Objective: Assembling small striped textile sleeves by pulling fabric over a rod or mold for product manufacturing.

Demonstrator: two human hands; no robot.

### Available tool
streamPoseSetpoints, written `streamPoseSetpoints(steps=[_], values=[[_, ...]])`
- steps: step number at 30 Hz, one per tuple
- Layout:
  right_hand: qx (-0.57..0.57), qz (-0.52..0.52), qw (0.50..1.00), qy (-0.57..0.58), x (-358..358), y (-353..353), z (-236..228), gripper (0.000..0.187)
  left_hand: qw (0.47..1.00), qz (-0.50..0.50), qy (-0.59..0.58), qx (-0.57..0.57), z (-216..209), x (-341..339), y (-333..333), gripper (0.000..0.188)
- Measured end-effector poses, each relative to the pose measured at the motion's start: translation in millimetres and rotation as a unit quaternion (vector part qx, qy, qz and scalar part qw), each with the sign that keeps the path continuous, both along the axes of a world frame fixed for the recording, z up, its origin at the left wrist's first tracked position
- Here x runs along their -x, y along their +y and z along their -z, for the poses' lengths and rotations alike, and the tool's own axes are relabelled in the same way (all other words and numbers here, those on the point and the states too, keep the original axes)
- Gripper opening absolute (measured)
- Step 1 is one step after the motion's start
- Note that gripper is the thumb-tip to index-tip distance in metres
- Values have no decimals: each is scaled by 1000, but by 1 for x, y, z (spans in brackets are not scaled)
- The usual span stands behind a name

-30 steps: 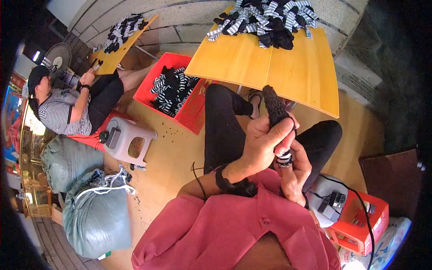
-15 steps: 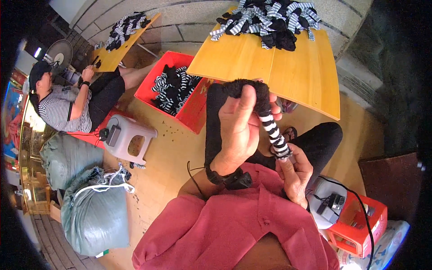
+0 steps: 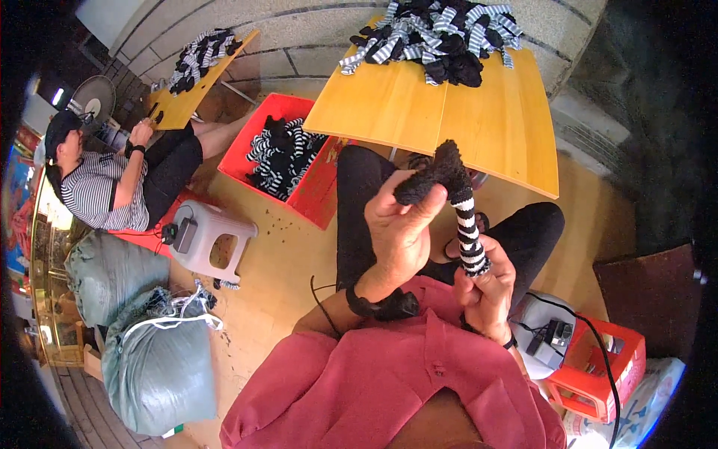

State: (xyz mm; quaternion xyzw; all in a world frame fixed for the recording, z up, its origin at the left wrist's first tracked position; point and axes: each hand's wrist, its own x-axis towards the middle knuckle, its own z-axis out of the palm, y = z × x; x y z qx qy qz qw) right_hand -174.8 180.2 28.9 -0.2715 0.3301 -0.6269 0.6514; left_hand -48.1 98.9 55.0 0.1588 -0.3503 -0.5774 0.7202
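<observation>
A black-and-white striped knit tube with a fuzzy black end (image 3: pixel 468 228) is held up in front of my lap. Its black end splits into two lobes, one pointing up and one to the left. My left hand (image 3: pixel 400 239) is closed on the left lobe, the thumb pressed along it. Lower down, my right hand (image 3: pixel 490 292) pinches the open striped end between thumb and fingers. The far fingers of both hands are partly hidden.
Ahead stands a yellow wooden table (image 3: pixel 389 112) with a heap of similar striped pieces (image 3: pixel 441 41). Left of it is a red bin (image 3: pixel 310 187) of more pieces. A person (image 3: pixel 105 179) sits farther left, near a grey stool (image 3: pixel 213 232) and stuffed sacks (image 3: pixel 161 367). A red crate (image 3: pixel 621 367) stands at right.
My left hand has shifted down and turned, and now grips only one lobe. The black end now shows forked, with one lobe upright; before, it was bent over in my fingers.
</observation>
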Motion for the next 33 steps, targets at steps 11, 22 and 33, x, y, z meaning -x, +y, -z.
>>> streamPoseSetpoints(steps=[11, 22, 33], values=[[90, 75, 979, 168, -5, -7, 2, 29, 1000, 13, -13, -2, -19, -4, -6, 29], [140, 117, 916, 357, 5, -2, 15, 25, 999, 33, -37, -18, -29, -37, -17, 18], [129, 113, 891, 421, 16, -2, 7, 32, 989, -64, -109, 77, -33, -37, -16, 20]])
